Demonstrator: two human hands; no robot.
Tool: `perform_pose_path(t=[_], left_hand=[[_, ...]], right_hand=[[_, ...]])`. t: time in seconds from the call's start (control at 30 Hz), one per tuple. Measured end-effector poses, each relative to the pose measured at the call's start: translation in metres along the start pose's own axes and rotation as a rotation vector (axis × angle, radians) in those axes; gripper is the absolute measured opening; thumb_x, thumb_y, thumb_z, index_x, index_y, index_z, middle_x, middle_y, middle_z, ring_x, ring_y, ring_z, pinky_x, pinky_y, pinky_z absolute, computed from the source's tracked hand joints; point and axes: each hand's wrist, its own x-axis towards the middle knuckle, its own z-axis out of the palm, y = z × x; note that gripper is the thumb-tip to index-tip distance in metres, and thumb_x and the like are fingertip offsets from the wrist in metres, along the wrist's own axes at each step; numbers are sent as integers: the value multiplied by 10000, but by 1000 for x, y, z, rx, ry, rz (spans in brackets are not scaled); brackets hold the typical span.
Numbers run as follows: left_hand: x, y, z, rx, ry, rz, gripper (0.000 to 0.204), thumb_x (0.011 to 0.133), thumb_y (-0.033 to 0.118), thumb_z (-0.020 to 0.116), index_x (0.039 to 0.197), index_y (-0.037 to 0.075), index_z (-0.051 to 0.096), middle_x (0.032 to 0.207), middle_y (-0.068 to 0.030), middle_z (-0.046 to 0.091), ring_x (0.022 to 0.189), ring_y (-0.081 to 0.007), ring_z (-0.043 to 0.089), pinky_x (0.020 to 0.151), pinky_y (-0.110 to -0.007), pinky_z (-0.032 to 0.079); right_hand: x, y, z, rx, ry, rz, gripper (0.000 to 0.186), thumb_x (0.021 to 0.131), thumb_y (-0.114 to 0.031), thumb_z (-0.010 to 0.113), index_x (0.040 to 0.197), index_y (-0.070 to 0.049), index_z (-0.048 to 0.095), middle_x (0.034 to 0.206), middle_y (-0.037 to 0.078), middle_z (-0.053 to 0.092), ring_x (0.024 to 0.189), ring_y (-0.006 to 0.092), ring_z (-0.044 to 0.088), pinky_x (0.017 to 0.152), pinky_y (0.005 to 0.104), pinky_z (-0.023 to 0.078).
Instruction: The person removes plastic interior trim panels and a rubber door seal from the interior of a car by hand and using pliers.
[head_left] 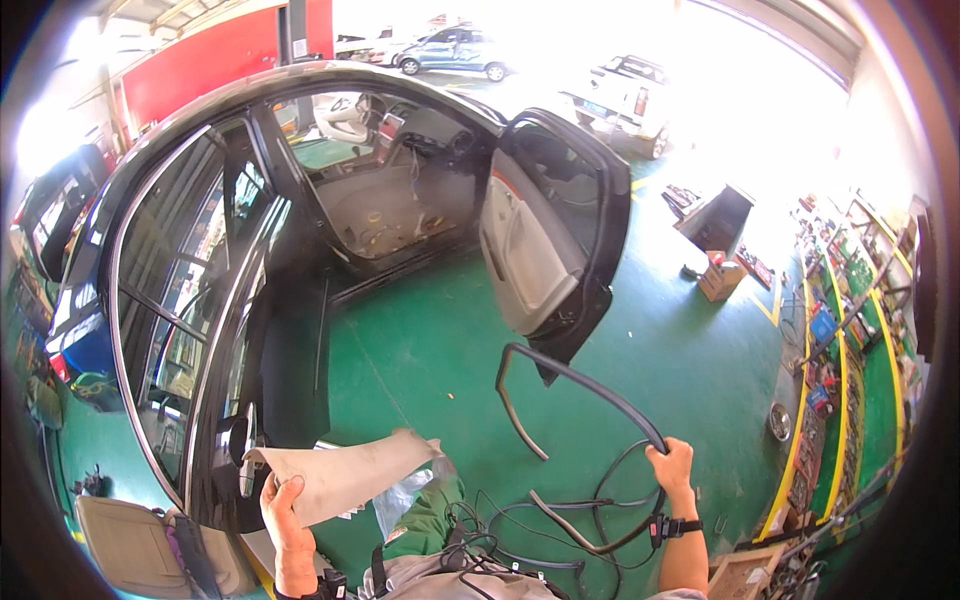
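Observation:
My left hand (285, 507) grips the lower left end of a beige trim panel (350, 474), long and slightly curved, with the thumb on its face. In my right hand (671, 462) is a black rubber door seal (590, 383), held by a closed fist. One stretch of the seal arches up and left toward the open front door; the rest hangs in loops beside my legs. A dark car (300, 230) stands in front of me on the left. Its front door (540, 235) is swung wide, showing a beige inner panel and a cabin with no front seat in view.
Shelves with yellow edges (800, 440) run along the right, packed with tools and parts. A cardboard box (720, 277) and a dark bin (722, 222) stand on the green floor. Beige seat parts (120, 545) lie at lower left. A blue car (455, 52) is parked far off.

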Motion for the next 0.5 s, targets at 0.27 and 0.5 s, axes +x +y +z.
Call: perform_pose_path(t=[0.27, 0.5], left_hand=[[131, -30, 60, 17, -40, -35, 306, 782, 74, 649, 1073, -18, 631, 986, -81, 689, 881, -173, 644, 840, -311, 497], [292, -32, 130, 68, -84, -158, 412, 799, 84, 646, 1178, -62, 578, 1080, -133, 673, 963, -211, 647, 878, -324, 501]], right_hand=[[37, 97, 79, -271, -34, 191, 305, 567, -214, 709, 658, 69, 641, 603, 268, 555, 543, 348, 563, 567, 436, 448], [33, 163, 110, -451, -56, 582, 219, 581, -127, 702, 723, 38, 687, 613, 211, 600, 627, 359, 622, 641, 451, 491]])
